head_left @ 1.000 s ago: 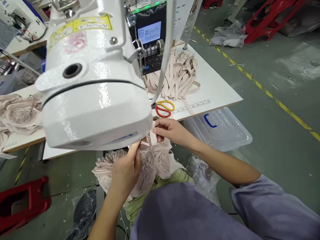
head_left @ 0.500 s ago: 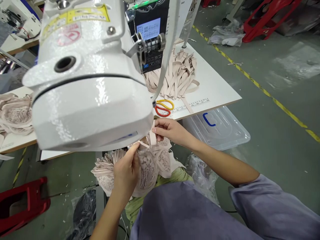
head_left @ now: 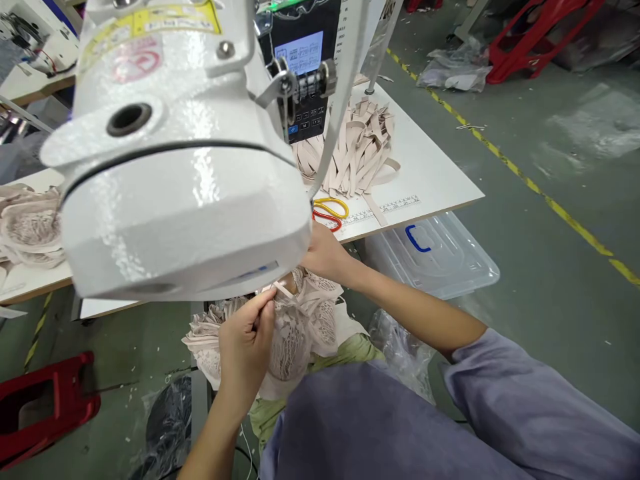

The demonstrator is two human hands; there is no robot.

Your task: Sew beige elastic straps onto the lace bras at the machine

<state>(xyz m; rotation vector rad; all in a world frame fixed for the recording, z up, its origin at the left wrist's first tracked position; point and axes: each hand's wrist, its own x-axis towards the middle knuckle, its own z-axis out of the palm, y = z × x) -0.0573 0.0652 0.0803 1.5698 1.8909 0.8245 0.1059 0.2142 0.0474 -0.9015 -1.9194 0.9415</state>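
Beige lace fabric (head_left: 290, 340) hangs in front of the white sewing machine head (head_left: 190, 220), over the lap. At the fabric's upper edge, my left hand (head_left: 247, 333) pinches a narrow beige strap (head_left: 284, 291) between thumb and fingers. My right hand (head_left: 327, 257) reaches in beside the machine head, which hides its fingertips, so what it holds cannot be made out. Red and yellow scissor handles (head_left: 330, 210) lie on the white table (head_left: 430, 180) just above my right hand. Behind them is a heap of beige straps (head_left: 363, 147).
A control screen (head_left: 300, 57) stands behind the machine. More lace pieces (head_left: 33, 227) lie on the left table part. Below the table's right edge is a clear plastic box (head_left: 440, 260). Red stools (head_left: 47, 407) and plastic bags stand or lie on the floor.
My right hand has moved up and left, its fingers passing behind the machine head with the strap it held. My left hand has shifted slightly left and still pinches the narrow strap.
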